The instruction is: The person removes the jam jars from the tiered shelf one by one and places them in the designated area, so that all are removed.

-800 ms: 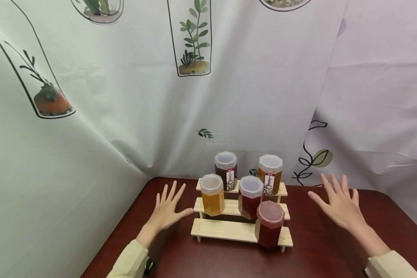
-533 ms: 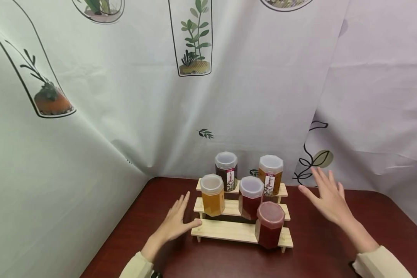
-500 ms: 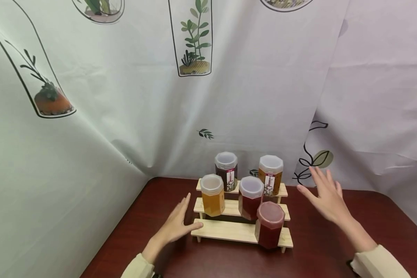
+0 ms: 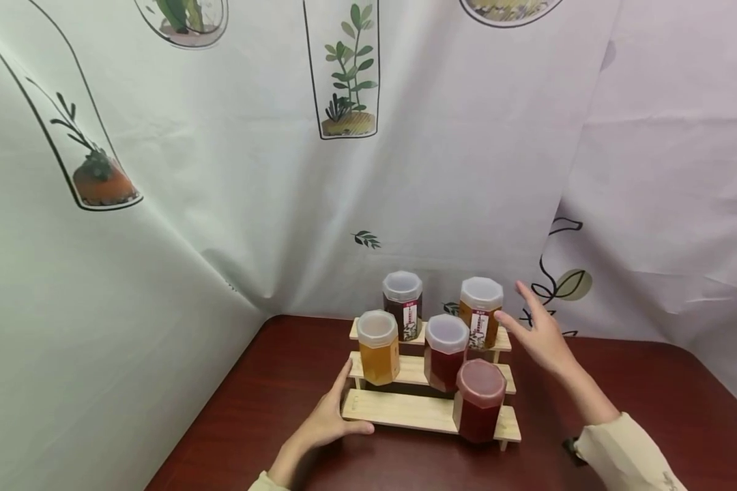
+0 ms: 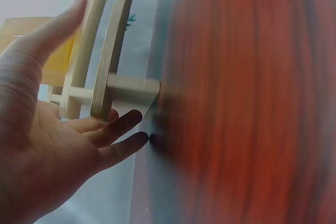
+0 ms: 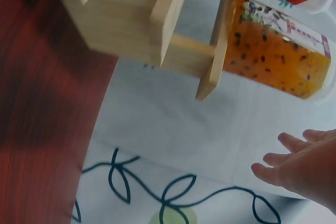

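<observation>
A three-step wooden stand carries several octagonal jars with lids. My left hand is at its left end, fingers extended along the side and thumb in front of the lowest step. In the left wrist view its fingertips overlap the stand's leg. My right hand hovers beside the speckled orange jar on the top step, fingers spread and holding nothing; the right wrist view shows a gap between the fingertips and that jar.
A dark jar shares the top step. The middle step bears a yellow jar and a red jar; another red jar stands on the lowest step, right. A printed curtain hangs behind the dark red table.
Both hands have moved inward from the sides, the left to the stand's left end and the right close to the speckled orange jar. The jars and stand stay put; the head view shifts slightly.
</observation>
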Demonstrator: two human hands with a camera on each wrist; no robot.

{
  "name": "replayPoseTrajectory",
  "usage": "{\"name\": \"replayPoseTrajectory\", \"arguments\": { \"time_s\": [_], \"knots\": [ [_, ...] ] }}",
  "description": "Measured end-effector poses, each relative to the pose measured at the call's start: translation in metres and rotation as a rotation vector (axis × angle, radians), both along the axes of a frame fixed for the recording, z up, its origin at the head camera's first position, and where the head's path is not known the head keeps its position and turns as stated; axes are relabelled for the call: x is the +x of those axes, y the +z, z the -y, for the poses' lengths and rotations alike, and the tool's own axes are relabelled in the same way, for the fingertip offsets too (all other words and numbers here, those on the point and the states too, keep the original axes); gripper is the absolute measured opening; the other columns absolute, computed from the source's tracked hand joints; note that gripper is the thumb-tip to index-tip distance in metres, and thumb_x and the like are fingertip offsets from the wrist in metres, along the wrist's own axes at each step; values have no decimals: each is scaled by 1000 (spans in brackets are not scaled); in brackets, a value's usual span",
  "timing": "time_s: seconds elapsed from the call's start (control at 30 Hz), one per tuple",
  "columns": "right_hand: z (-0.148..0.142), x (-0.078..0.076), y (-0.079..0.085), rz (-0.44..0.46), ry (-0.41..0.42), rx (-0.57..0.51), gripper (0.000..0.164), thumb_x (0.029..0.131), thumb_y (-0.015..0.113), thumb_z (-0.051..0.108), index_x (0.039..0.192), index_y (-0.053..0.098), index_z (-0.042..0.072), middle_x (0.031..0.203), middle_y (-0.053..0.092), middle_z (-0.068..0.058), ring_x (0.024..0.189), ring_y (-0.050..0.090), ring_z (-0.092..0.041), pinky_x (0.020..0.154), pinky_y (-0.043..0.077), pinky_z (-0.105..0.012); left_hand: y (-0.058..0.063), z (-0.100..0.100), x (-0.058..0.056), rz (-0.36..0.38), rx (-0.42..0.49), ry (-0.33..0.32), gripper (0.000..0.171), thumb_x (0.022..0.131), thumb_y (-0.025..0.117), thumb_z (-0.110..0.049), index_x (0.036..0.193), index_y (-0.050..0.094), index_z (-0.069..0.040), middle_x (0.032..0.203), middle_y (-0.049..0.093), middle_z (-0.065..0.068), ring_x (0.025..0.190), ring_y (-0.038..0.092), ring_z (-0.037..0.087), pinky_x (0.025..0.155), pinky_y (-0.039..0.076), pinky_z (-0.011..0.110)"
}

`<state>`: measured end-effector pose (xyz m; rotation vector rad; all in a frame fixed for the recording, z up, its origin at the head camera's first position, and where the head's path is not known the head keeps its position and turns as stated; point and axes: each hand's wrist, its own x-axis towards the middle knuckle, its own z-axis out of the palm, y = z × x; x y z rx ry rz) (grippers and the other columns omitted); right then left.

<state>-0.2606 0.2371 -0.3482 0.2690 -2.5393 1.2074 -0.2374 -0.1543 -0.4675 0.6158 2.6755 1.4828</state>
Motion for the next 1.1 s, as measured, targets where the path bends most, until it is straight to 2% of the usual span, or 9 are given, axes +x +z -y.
{"name": "replayPoseTrajectory", "arguments": {
  "time_s": [0.23,0.4,0.63,0.7,0.77,0.83,0.9,0.97,1.1],
  "knots": [
    [14,-10,0,5,31,-88,89,94,61,36,157,7,4,158,22,-28,146,19,-47,114,20,-68,-5,-2,-1,-4,55,14,118,66,91,-20,157,15,-11,136,54,21,122,55,32,101,45,29],
    [21,-16,-1,32,91,-170,89,95,62,29,156,3,3,158,17,-32,146,19,-48,116,21,-64,-11,-1,-5,9,130,37,109,65,90,-15,154,27,-19,128,59,15,114,57,24,95,46,25],
    [30,-19,-5,71,105,-278,88,95,63,23,157,3,6,154,28,-30,142,29,-46,112,32,-62,-20,-2,-6,92,333,18,100,69,86,-3,152,31,-18,128,50,29,79,60,12,58,55,26],
    [31,-20,-6,69,94,-292,85,95,63,22,157,7,7,151,34,-29,140,35,-42,109,38,-53,-21,-2,-6,110,360,15,99,70,84,-2,152,30,-18,128,48,30,73,59,12,57,55,26],
    [32,-21,-7,65,77,-296,82,95,63,22,157,11,8,147,40,-26,134,43,-33,104,44,-36,-22,-3,-6,119,370,19,99,70,84,-2,152,31,-19,126,48,30,74,59,12,58,55,26],
    [32,-22,-8,63,63,-304,79,95,63,22,156,14,10,144,43,-22,127,48,-19,95,45,-20,-23,-3,-6,117,366,33,98,70,84,-2,151,32,-19,124,49,29,79,59,12,63,54,25],
    [32,-23,-9,64,47,-302,78,95,63,23,156,16,12,144,44,-18,121,47,-8,90,43,-14,-23,-3,-6,113,360,47,97,70,85,-3,151,33,-19,119,52,26,84,58,13,69,53,24],
    [33,-24,-10,62,46,-317,78,95,64,23,156,16,12,144,43,-18,121,47,-10,97,44,-22,-24,-3,-6,110,351,67,97,69,86,-4,150,34,-19,115,53,24,88,56,13,72,52,23],
    [34,-25,-12,62,62,-369,80,94,64,21,156,14,12,148,38,-22,135,40,-32,113,33,-54,-26,-3,-6,118,363,91,96,69,86,-5,149,36,-20,108,55,22,84,57,13,70,53,24]
  ]
}}
